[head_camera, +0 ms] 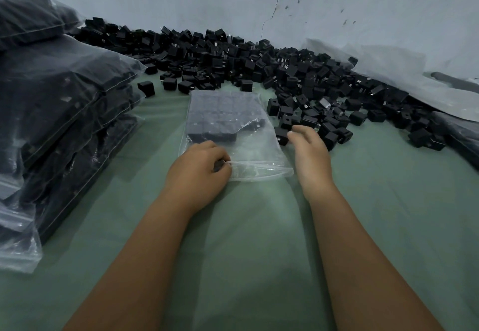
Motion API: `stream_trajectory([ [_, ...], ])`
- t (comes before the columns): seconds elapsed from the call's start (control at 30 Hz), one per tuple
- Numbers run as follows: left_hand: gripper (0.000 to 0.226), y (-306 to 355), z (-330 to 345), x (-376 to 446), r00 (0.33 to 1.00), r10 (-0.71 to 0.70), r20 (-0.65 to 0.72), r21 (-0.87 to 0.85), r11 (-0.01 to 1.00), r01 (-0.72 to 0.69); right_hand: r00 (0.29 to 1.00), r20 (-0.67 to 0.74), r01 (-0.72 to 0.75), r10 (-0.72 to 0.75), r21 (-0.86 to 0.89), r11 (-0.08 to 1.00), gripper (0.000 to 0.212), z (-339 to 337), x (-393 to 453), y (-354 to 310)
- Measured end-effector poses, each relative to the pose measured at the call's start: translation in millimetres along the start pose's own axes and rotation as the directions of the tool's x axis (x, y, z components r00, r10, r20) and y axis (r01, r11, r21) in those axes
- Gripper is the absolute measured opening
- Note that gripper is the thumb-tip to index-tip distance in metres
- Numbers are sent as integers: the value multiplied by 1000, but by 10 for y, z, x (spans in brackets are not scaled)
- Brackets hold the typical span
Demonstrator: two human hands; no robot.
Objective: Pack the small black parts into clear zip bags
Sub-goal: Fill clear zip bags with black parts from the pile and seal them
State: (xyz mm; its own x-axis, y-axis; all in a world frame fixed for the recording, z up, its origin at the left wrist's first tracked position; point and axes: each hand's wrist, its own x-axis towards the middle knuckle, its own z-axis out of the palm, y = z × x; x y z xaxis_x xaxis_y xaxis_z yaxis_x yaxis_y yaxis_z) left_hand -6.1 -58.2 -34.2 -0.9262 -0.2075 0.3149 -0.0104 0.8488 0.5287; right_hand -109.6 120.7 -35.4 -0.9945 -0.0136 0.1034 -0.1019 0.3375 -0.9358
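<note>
A clear zip bag [259, 149] lies flat on the green table, its far half filled with rows of small black parts [220, 121]. My left hand [199, 172] grips the bag's near left corner at its open mouth, and a dark part shows under its fingers. My right hand [309, 149] hovers just right of the bag with relaxed fingers, its fingertips at a loose black part [281, 135] on the edge of the big pile [259, 64].
Filled zip bags [59, 123] are stacked high along the left edge. Empty clear bags [388, 66] lie against the wall at the back right. Green cloth [259, 227] covers the table in front of me.
</note>
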Motion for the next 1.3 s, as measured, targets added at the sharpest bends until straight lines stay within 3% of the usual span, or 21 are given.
stream_trajectory([
  [0.07,12,0,-2,1,1000,2,-1,1,1000,-2,999,51,22,-20,-48,999,49,0,6,-17],
  [0.17,12,4,-2,0,1000,5,-4,-2,1000,-5,977,211,97,-26,-333,938,60,48,19,-30],
  [0.3,11,-1,-1,-2,1000,3,1,-8,1000,-3,972,234,73,29,-413,908,58,79,74,-54],
  [0.37,11,-5,3,-4,1000,1,3,-10,1000,-1,987,161,46,5,-310,950,48,65,64,-47],
  [0.43,11,-8,6,-3,1000,-2,4,-10,1000,2,999,48,-14,15,-26,1000,28,23,32,-30],
  [0.5,11,-7,9,0,1000,-4,7,-10,1000,4,998,-39,-50,56,148,988,28,-30,13,-4],
  [0.63,11,-15,11,7,1000,-3,11,-9,1000,3,1000,-5,-10,10,48,999,49,-30,11,19],
  [0.77,11,-17,12,9,1000,-3,12,-17,1000,3,997,62,43,-36,-103,994,38,16,9,13],
  [0.97,11,-12,6,10,1000,-14,14,-20,1000,15,988,-147,54,-48,44,998,31,-28,-81,14],
  [1.03,11,-13,4,4,1000,-15,17,-18,1000,15,954,-273,145,-122,67,987,27,-40,-165,-25],
  [1.1,11,-11,7,-2,1000,-16,16,-25,1000,16,894,-332,310,-302,-30,950,24,-9,-309,-99],
  [1.2,10,-4,10,2,999,-18,-50,-59,998,15,788,-182,580,-588,-100,808,23,161,-574,-236],
  [1.3,12,-9,2,11,988,-33,-151,-125,992,14,676,30,730,-736,-165,664,19,343,-760,-315],
])
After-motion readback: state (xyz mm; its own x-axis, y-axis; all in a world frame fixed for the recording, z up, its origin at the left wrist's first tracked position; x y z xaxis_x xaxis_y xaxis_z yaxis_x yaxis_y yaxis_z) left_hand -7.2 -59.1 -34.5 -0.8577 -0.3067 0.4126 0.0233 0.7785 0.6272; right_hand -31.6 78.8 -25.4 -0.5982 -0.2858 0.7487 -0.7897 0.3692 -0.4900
